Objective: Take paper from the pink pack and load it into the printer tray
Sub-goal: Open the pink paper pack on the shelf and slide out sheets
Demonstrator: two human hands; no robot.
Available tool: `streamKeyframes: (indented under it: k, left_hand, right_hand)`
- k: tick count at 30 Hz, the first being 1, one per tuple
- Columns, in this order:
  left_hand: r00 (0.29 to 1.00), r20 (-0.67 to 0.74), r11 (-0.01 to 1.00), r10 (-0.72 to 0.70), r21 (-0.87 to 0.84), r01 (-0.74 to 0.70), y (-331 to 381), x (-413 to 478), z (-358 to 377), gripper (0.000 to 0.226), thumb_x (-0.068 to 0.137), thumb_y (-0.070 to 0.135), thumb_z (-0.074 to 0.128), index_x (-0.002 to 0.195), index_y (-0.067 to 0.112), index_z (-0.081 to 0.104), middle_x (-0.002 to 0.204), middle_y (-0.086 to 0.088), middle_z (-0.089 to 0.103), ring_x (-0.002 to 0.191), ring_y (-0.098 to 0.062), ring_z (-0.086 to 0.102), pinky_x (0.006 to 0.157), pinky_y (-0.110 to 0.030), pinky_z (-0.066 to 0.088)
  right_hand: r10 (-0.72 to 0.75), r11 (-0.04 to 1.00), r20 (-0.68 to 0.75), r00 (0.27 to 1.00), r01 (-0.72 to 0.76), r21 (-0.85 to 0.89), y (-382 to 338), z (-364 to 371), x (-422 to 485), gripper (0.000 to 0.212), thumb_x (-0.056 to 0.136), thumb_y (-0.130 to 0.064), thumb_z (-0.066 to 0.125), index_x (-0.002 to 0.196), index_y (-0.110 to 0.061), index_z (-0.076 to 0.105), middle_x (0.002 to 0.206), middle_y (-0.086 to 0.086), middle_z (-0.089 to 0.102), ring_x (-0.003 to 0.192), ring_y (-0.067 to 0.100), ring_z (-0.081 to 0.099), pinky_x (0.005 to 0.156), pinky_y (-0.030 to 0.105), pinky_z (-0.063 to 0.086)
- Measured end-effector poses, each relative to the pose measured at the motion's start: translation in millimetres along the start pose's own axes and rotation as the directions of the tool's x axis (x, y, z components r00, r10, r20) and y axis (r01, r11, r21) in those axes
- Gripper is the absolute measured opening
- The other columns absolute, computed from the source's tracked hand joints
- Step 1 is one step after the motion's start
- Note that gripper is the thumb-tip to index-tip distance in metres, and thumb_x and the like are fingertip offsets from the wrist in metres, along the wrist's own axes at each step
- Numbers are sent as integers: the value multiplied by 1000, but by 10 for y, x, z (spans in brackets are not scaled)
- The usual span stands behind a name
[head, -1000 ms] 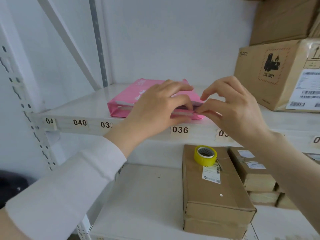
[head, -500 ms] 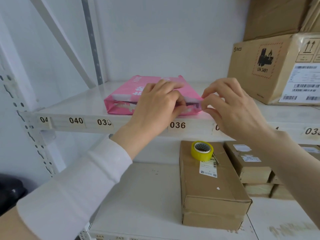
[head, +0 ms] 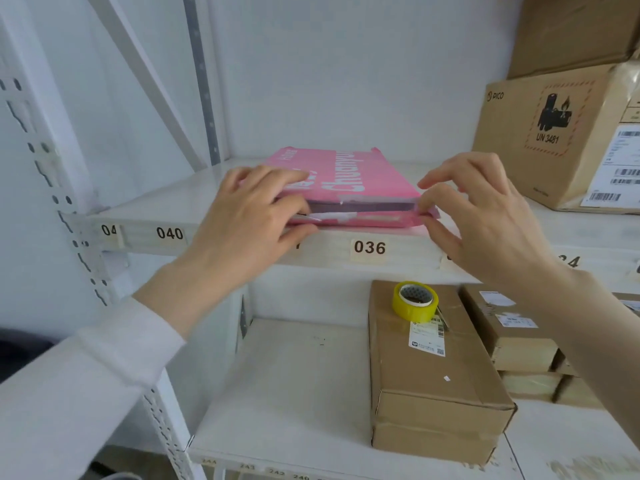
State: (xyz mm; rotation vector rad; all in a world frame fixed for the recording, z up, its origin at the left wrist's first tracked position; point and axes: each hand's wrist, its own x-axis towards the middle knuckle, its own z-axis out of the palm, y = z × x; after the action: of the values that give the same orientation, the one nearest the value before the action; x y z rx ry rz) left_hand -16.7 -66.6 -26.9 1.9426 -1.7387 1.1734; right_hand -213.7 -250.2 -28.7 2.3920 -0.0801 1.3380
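Early stage: left hand [head: 252, 216] and right hand [head: 485, 216] pinch the pink pack's [head: 349, 178] open end on the shelf [head: 145, 206]; apparently no paper withdrawn, printer unseen.

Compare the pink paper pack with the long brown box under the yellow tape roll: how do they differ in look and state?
The pink pack is a thin, glossy wrapper with white lettering; the long brown box is thicker plain cardboard with a white label. The pack's near end gapes open; the box looks closed. The left hand and right hand touch the pack; only the yellow tape roll rests on the box. The pack lies on the upper shelf, the box lower. Both lie flat.
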Motion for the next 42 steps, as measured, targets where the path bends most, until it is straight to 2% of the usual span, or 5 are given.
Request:
streamKeyframes:
  k: [6, 20, 26, 32, 42]
  left_hand:
    - [997, 23, 995, -74, 72, 72, -371, -182, -162, 32, 81, 43, 50, 84, 16, 67, 120, -10, 61, 106, -31, 54, 88, -41, 32]
    - [997, 71, 996, 22, 82, -28, -630, -273, -301, 17, 78, 26, 65, 80, 9, 64, 100, -13, 67, 83, -31, 65, 68, -42, 49]
    - [994, 101, 994, 32, 103, -42, -666, -291, -343, 21, 81, 31, 52, 79, 12, 63, 94, -9, 68, 79, -30, 64, 68, -38, 49]
    - [997, 72, 997, 17, 69, -22, -496, -277, -322, 32, 73, 39, 66, 93, 15, 62, 121, -10, 60, 106, -29, 54, 84, -37, 33]
    - [999, -34, 997, -34, -69, 31, -225, -186, -74, 38, 85, 38, 53, 61, 10, 64, 114, -12, 64, 100, -31, 59, 80, -34, 32]
  right_hand:
    - [-18, 993, 49, 999, 12, 122, -287, 130, 159, 38, 66, 1, 49, 98, -10, 68, 113, 15, 62, 109, 33, 39, 86, 46, 43]
    - [126, 978, -17, 992, -121, 170, -1111, 587, 727, 16, 71, -21, 66, 58, -11, 68, 104, 13, 66, 108, 27, 32, 79, 36, 32]
    - [81, 972, -12, 997, -77, 224, -1118, 601, 615, 19, 72, -25, 66, 61, -10, 70, 108, 14, 66, 112, 30, 33, 84, 38, 30]
    - [139, 978, -10, 990, -136, 161, -865, 465, 377, 25, 72, -30, 71, 86, -9, 71, 118, 15, 62, 118, 31, 32, 94, 45, 36]
    - [82, 994, -88, 993, -75, 76, -704, 368, 112, 22, 86, -29, 63, 75, -13, 73, 115, 17, 62, 113, 30, 33, 84, 48, 38]
